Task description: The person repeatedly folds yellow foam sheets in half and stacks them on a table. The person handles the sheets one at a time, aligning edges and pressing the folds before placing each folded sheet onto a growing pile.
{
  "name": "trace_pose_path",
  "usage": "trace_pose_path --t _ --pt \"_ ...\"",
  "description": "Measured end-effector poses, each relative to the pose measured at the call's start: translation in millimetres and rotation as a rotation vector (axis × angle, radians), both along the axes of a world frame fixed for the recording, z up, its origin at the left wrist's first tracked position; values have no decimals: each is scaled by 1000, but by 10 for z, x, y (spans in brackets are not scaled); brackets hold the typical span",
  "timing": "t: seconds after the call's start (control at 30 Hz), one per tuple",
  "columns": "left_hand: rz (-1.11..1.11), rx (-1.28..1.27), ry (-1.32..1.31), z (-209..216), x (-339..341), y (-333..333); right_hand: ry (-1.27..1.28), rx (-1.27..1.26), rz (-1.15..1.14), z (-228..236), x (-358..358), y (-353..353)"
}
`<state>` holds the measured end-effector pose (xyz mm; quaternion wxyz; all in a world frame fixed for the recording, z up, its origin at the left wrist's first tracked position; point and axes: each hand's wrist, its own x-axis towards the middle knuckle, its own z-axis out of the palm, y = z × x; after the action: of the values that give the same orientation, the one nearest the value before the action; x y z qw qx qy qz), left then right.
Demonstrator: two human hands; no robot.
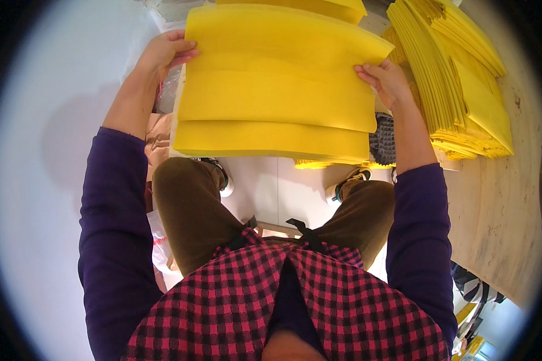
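A wide yellow sheet (277,78), smooth and thin like nonwoven fabric, spreads in front of me above my knees. Its upper left edge is pinched between the thumb and fingers of my left hand (165,53). On the opposite side my right hand (386,79) grips the upper right corner in the same way. Below the sheet's near fold shows another yellow layer (271,139), lying flat beneath it. How many layers lie under the sheet is hidden.
At the right, folded yellow pieces (439,78) form a tall pile on a pale wooden table (494,198). More yellow material (337,7) lies beyond the sheet. A dark grey textured cloth (382,138) hangs by my right forearm. Brown paper (158,139) and a white plastic bag (160,240) are at the left.
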<state>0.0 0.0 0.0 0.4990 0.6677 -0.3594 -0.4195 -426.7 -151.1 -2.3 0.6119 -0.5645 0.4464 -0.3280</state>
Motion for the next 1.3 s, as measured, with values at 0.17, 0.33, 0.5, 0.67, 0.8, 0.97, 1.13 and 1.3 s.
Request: trace_pose_path --t 0.17,0.33,0.5,0.67,0.8,0.97,1.13,1.3 --pt "-47 -201 57 -210 -46 136 -131 -12 7 -150 -71 13" --pt "-111 -401 134 -510 -78 356 -267 -51 49 -384 -250 16" --pt "-56 -428 195 -670 -155 463 -325 -27 59 -418 -266 44" --pt "-42 -507 210 -667 -259 456 -249 -116 67 -341 -243 83" --pt "-12 -454 121 -622 -275 440 -121 -157 51 -359 -238 49" --pt "-23 -440 206 -557 -282 389 -160 -96 -5 -360 -239 64" --pt "-92 -423 129 -488 -218 288 -271 -86 -28 -379 -175 84" --pt "-103 -323 123 -490 -50 151 -305 -110 -16 -416 -180 88"
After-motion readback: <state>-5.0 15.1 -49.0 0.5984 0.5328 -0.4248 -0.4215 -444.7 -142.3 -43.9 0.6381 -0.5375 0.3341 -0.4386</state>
